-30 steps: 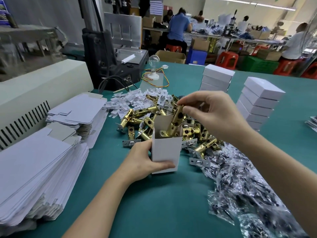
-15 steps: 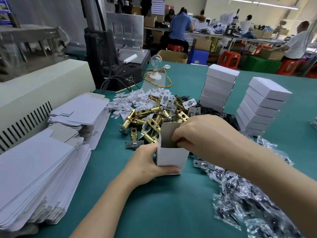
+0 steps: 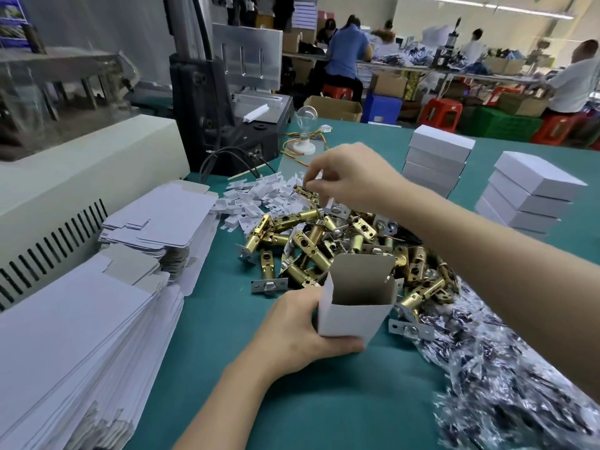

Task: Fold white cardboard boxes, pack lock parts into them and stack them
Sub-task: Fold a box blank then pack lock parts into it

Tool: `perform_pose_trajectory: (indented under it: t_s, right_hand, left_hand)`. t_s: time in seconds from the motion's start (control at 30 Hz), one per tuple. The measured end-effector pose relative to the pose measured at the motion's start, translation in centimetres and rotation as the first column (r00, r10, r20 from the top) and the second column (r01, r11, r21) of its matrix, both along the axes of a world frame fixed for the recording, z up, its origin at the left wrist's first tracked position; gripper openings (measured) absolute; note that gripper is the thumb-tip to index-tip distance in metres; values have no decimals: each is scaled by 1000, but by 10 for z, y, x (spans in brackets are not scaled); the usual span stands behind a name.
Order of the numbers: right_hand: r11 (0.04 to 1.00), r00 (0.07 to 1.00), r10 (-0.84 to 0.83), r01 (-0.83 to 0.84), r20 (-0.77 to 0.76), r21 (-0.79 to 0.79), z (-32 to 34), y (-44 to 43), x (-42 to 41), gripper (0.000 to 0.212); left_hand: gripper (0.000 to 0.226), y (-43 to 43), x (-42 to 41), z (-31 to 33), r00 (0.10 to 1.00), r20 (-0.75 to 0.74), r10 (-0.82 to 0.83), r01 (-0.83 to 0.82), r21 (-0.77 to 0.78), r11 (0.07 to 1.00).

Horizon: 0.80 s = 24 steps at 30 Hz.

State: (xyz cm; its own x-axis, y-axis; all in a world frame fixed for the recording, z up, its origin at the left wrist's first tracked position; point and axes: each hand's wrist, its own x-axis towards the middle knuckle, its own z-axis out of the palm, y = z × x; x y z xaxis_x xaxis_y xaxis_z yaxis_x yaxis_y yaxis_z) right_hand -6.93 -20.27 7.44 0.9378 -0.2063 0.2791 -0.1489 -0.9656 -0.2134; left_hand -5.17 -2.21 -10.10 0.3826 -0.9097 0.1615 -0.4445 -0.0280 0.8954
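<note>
My left hand (image 3: 297, 329) grips an open white cardboard box (image 3: 354, 315) that stands upright on the green table, its top flap raised. Behind it lies a heap of brass lock latches (image 3: 328, 241) with silver plates. My right hand (image 3: 352, 177) hovers farther back over a scatter of small white plastic pieces (image 3: 256, 199), with its fingertips pinched on one of them (image 3: 316, 178). What is inside the box is hidden from view.
Flat white box blanks (image 3: 81, 345) are stacked at the left, with a smaller stack (image 3: 159, 225) behind. Two stacks of closed white boxes (image 3: 436, 157) (image 3: 532, 193) stand at the right. Crinkled plastic bags (image 3: 506, 378) lie at the lower right. A machine (image 3: 227, 102) and a glass bulb (image 3: 305, 128) stand behind.
My right hand put a brass latch into the box, then pulled out and reached back to the white plastic pieces. My left hand kept hold of the box.
</note>
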Motion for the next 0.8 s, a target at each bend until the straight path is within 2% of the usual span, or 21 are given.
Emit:
perform_pose_trajectory:
  t_s: [0.13, 0.23, 0.33, 0.47, 0.8]
  right_hand:
    - [983, 983, 10, -43, -183, -177, -19, -5, 52, 22]
    - [924, 937, -40, -98, -347, -371, -35, -12, 83, 30]
    - [870, 886, -101, -142, -452, -473, -47, -18, 98, 35]
    - [881, 857, -99, -162, -506, -445, -50, -22, 103, 28]
    - [935, 894, -16, -146, -448, -324, -53, -29, 97, 15]
  left_hand:
    - [53, 0, -1, -1, 1000, -9, -2, 2, -6, 1000]
    - [53, -1, 0, -3, 1000, -7, 2, -2, 0, 1000]
    - [52, -1, 0, -4, 1000, -21, 3, -3, 10, 1000]
    - [52, -2, 0, -2, 999, -50, 2, 0, 28, 1000]
    - [50, -1, -1, 2, 998, -70, 5, -3, 36, 999]
